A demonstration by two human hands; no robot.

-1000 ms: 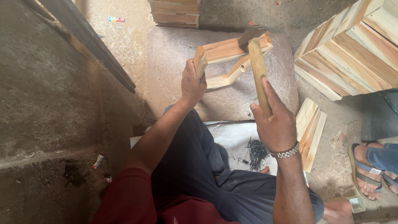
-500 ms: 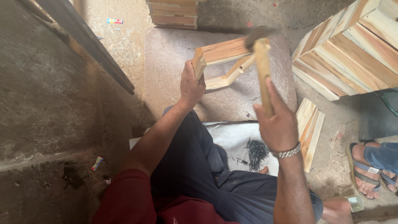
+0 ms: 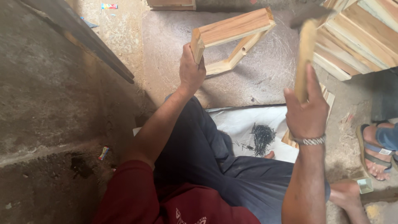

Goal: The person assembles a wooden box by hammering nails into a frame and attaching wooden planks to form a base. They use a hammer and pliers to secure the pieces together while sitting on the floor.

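Head view: left hand (image 3: 191, 70) grips one wooden frame (image 3: 232, 39), right hand (image 3: 306, 114) clenches one hammer (image 3: 306, 54) beside one nail pile (image 3: 262, 139).

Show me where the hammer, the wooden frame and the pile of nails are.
hammer (image 3: 306, 49): head view, on its wooden handle.
wooden frame (image 3: 232, 28): head view, on its top board.
pile of nails (image 3: 262, 137): head view, on the middle of the dark heap.

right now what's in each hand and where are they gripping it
The left hand grips the wooden frame at its near left corner. The right hand holds the hammer low on its wooden handle, head raised.
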